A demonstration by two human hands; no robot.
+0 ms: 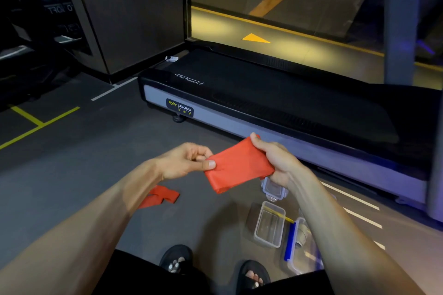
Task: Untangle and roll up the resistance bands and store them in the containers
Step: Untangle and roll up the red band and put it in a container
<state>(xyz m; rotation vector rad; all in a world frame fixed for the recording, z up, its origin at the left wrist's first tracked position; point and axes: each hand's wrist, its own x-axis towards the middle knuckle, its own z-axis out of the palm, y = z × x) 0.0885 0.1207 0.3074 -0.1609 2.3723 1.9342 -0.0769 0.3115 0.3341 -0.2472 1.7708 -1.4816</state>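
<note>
From the head camera, both hands hold a red band point(237, 165) in the air above the floor point(79, 175): the left hand point(185, 160) pinches its left edge, the right hand point(275, 160) grips its right end. The band looks thin, light, limp and stretchy; it should roll best from one flat end. A second red band point(160, 196) lies crumpled on the floor. Clear containers point(269, 224) sit near the right arm, beside a treadmill point(263, 103), nothing blocking them.
</note>
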